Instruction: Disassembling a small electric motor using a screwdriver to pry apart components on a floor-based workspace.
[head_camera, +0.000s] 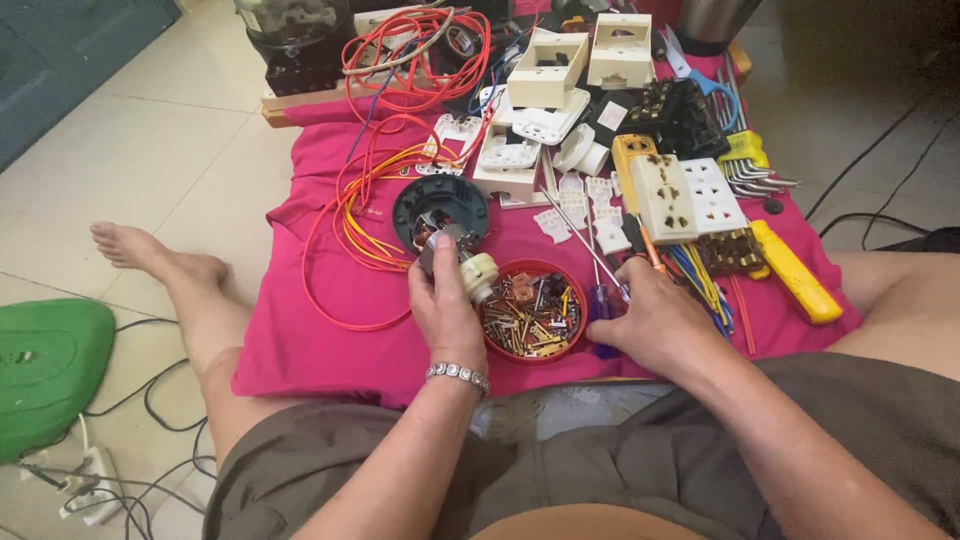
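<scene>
Left hand (443, 305) grips cream knob (479, 275); right hand (650, 320) rests on screwdriver (598, 300).

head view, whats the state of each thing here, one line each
left hand: gripping a small cream and metal part, held upright
right hand: closed on a blue-handled screwdriver
red round tray: open, full of small metal bits
black round housing: open, insides showing
orange wire: loosely coiled

We list as unclear: tiny brass and steel parts in the round red plastic tray (497, 271); beside it, the blue-handled screwdriver (600, 305) partly hidden beneath the right hand (655, 320).
</scene>
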